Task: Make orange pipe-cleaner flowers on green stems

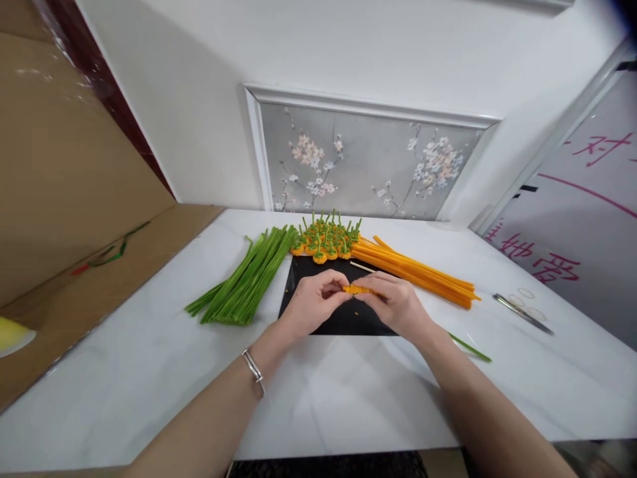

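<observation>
Between my two hands is a coiled or crimped orange pipe cleaner (357, 289), held over a black mat (333, 324). My left hand (312, 300) pinches its left end with thumb and fingertips. Closed on the right end is my right hand (398, 302), whose fingers hide part of it. Just behind the mat stand several small orange pumpkins (319, 255) with green tops and stems. Green pipe cleaners (249, 282) lie in a bundle to the left, orange pipe cleaners (418, 269) in another to the right. A thin pale stick (362, 267) lies behind my hands.
Tweezers or slim scissors (522, 313) lie at the right beside several clear rings (525, 293). One loose green pipe cleaner (470, 347) rests near my right forearm. A wall with a floral panel (358, 159) closes the back; cardboard (74, 166) stands left, a whiteboard (587, 186) right.
</observation>
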